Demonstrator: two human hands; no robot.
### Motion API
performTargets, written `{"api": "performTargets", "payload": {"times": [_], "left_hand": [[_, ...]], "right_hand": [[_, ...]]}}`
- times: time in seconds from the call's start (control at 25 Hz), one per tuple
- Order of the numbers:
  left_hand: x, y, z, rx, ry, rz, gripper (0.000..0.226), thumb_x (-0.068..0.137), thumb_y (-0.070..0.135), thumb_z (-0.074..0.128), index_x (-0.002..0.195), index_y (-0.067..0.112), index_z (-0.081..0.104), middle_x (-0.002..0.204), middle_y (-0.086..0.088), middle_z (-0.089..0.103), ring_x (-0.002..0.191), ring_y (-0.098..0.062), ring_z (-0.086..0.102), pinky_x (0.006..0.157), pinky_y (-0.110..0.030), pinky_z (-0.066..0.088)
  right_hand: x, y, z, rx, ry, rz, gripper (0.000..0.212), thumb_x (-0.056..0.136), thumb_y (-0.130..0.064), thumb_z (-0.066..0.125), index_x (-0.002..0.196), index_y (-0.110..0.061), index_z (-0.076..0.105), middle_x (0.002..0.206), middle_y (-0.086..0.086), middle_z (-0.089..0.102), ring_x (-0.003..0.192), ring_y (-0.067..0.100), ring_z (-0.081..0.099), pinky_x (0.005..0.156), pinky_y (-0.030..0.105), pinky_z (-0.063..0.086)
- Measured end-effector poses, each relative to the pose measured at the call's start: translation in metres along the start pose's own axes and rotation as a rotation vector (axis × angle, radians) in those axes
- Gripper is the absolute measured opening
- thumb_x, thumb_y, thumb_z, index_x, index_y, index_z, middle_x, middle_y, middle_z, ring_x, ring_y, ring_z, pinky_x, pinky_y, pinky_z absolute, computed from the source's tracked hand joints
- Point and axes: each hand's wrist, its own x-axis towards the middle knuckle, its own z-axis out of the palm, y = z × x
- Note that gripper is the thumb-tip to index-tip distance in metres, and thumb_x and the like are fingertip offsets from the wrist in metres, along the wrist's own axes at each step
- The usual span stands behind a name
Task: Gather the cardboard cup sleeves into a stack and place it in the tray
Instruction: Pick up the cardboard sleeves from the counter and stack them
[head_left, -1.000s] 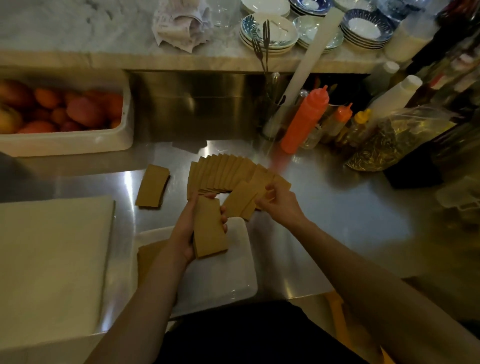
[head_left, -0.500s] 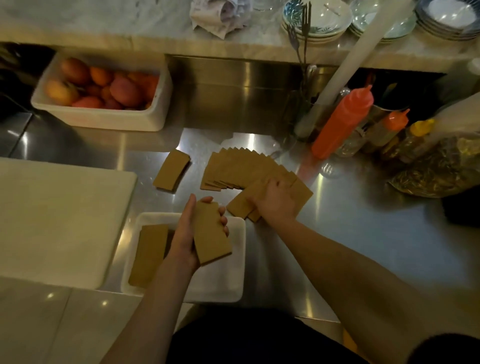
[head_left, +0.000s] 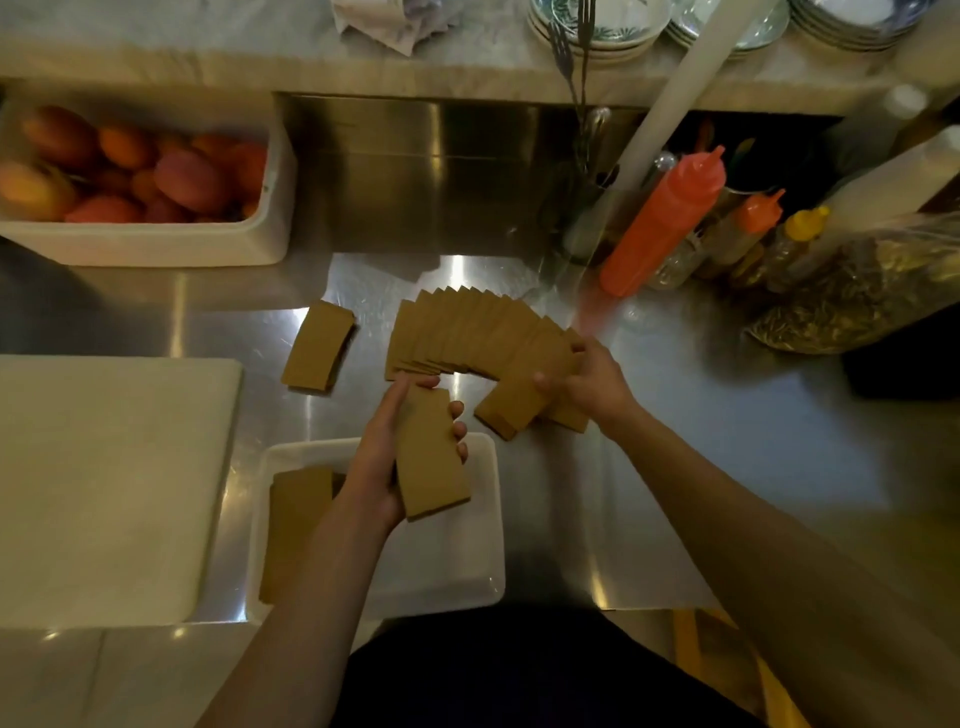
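My right hand (head_left: 592, 387) pinches the nearest flat brown cardboard sleeves (head_left: 524, 387) of the fan, long axis pointing toward my left hand (head_left: 387, 457). That hand's fingers (head_left: 457, 431) clamp a gathered brown sleeve stack (head_left: 431, 457) above the white plastic tray (head_left: 457, 571).

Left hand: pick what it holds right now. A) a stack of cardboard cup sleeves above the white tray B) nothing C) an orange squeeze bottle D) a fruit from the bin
A: the left hand grips a stack of cardboard cup sleeves above the white tray; the orange squeeze bottle stands untouched at the back.
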Motion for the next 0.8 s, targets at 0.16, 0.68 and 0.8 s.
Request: {"api": "performTargets", "payload": {"times": [0.16,0.68,0.8], "left_hand": [[0.002,0.003,0.002,-0.021,-0.005,-0.002,0.045,0.066,0.049,0.08,0.098,0.021,0.068,0.091,-0.011,0.066,0.073,-0.022,0.063,0.065,-0.035,0.054],[0.011,0.005,-0.006,-0.037,-0.003,-0.02,0.037,0.074,0.052,0.074,0.095,0.022,0.069,0.092,-0.012,0.068,0.074,-0.023,0.064,0.067,-0.036,0.055],[0.014,0.006,-0.005,-0.041,-0.024,-0.026,0.036,0.077,0.052,0.071,0.095,0.021,0.07,0.093,-0.012,0.067,0.075,-0.023,0.064,0.066,-0.036,0.056]], "right_hand": [[0.003,0.002,0.004,-0.345,-0.016,-0.057,0.073,0.067,-0.026,0.085,0.126,-0.009,0.045,0.11,0.0,0.045,0.1,0.015,0.046,0.079,0.029,0.041],[0.001,0.012,0.021,-0.273,-0.032,0.025,0.07,0.076,-0.023,0.077,0.131,-0.011,0.034,0.115,0.003,0.051,0.108,0.023,0.054,0.072,0.026,0.045],[-0.005,0.008,0.001,-0.086,-0.084,-0.007,0.068,0.079,-0.02,0.076,0.134,-0.016,0.036,0.121,0.001,0.048,0.107,0.017,0.052,0.077,0.025,0.045]]}}
